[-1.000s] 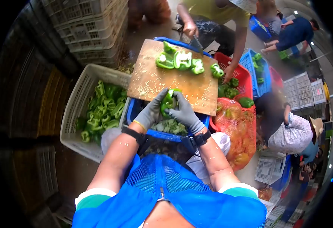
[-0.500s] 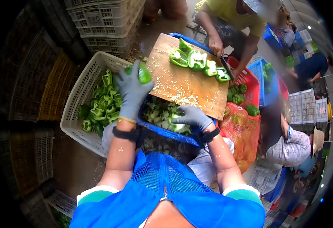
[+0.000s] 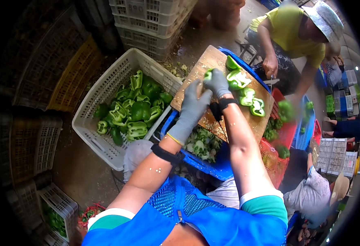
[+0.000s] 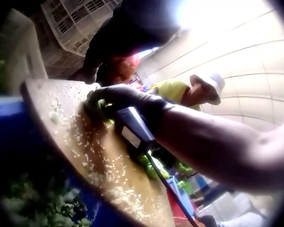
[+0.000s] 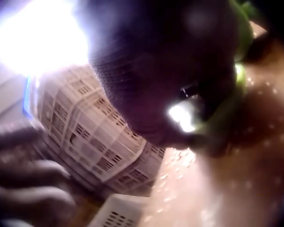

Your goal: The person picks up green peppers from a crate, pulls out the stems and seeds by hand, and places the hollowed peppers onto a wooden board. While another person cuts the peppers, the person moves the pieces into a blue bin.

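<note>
In the head view my gloved right hand (image 3: 217, 83) grips a piece of green bell pepper (image 3: 208, 75) over the wooden cutting board (image 3: 197, 74). The left wrist view also shows this pepper (image 4: 105, 112) under the fingers, low over the seed-strewn board. My gloved left hand (image 3: 194, 104) is beside it at the board's near edge, holding nothing, its fingers extended; they appear loose in the right wrist view's lower left. Several cut pepper halves (image 3: 246, 96) lie in a row on the far side of the board.
A white crate (image 3: 102, 141) of cut peppers stands left. Under the board, a blue tub (image 3: 194, 162) holds pale green scraps (image 3: 202, 143). Across from me, a person in yellow (image 3: 288, 30) holds a knife (image 3: 271, 82). Stacked crates (image 3: 151, 30) rise behind; a red basket (image 3: 288, 135) stands right.
My left hand has come back from the white crate without the pepper it held there. My right hand has gone from the blue tub onto the board and gripped a pepper piece.
</note>
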A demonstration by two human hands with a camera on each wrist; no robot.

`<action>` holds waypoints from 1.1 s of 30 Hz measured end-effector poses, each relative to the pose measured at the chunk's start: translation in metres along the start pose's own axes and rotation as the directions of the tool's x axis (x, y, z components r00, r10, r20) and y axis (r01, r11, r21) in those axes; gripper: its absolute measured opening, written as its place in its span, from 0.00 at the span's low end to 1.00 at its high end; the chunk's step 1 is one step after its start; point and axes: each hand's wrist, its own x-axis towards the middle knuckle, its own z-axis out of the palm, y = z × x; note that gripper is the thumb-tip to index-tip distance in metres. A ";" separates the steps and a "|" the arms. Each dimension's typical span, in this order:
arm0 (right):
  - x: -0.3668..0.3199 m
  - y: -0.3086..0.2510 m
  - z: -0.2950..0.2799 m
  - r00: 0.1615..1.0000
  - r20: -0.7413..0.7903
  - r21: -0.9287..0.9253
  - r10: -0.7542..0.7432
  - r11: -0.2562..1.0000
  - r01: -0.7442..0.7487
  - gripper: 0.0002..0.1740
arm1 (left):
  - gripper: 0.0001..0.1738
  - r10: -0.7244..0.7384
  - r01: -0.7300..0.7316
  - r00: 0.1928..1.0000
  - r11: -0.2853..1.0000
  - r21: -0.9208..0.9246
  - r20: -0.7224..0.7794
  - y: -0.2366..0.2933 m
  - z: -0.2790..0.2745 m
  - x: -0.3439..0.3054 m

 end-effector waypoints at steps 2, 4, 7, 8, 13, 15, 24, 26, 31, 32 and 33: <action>-0.034 0.007 0.002 0.989 0.106 0.388 -0.101 0.920 0.052 0.26 | 0.28 -0.394 0.329 0.917 0.834 -0.444 -0.062 0.019 0.007 -0.003; -0.079 0.009 -0.011 0.947 0.230 0.825 -0.223 0.561 -0.069 0.28 | 0.24 -0.554 0.489 0.820 0.546 -0.681 0.145 -0.011 0.007 0.006; -0.154 0.000 -0.043 0.887 0.340 0.928 -0.312 0.266 -0.262 0.30 | 0.17 -0.318 0.902 0.402 -0.025 -0.432 0.859 -0.009 -0.013 -0.001; -0.174 -0.003 -0.055 0.860 0.396 0.916 -0.321 0.208 -0.344 0.29 | 0.12 -0.370 0.887 0.441 0.036 -0.461 0.818 -0.024 -0.001 -0.008; -0.217 -0.010 -0.071 0.950 0.185 0.875 -0.250 0.482 -0.044 0.24 | 0.14 -0.238 0.745 0.636 0.437 -0.504 0.734 -0.026 0.011 -0.032; -0.227 -0.016 -0.066 0.975 0.066 0.790 -0.212 0.608 0.078 0.21 | 0.18 -0.300 0.666 0.702 0.599 -0.445 0.646 -0.015 0.008 -0.039; -0.219 -0.033 -0.038 0.965 -0.191 0.400 -0.179 0.883 0.243 0.23 | 0.28 0.435 -0.347 0.890 0.842 0.413 -0.138 0.002 -0.043 -0.019; -0.207 -0.036 -0.051 0.977 -0.053 0.401 -0.205 0.892 0.209 0.24 | 0.30 0.412 -0.253 0.878 0.833 0.491 -0.246 0.015 -0.054 -0.011; -0.182 0.023 -0.079 0.748 0.538 0.327 -0.388 0.914 0.240 0.31 | 0.41 0.371 0.038 0.873 0.598 0.801 -0.318 0.047 -0.086 0.004; -0.164 0.047 -0.079 0.706 0.508 0.266 -0.493 0.870 0.416 0.35 | 0.43 0.396 0.086 0.866 0.486 0.870 -0.307 0.044 -0.086 0.005; -0.139 0.056 -0.083 0.790 0.463 0.139 -0.403 0.913 0.384 0.37 | 0.45 0.417 0.136 0.861 0.364 0.921 -0.292 0.042 -0.085 0.005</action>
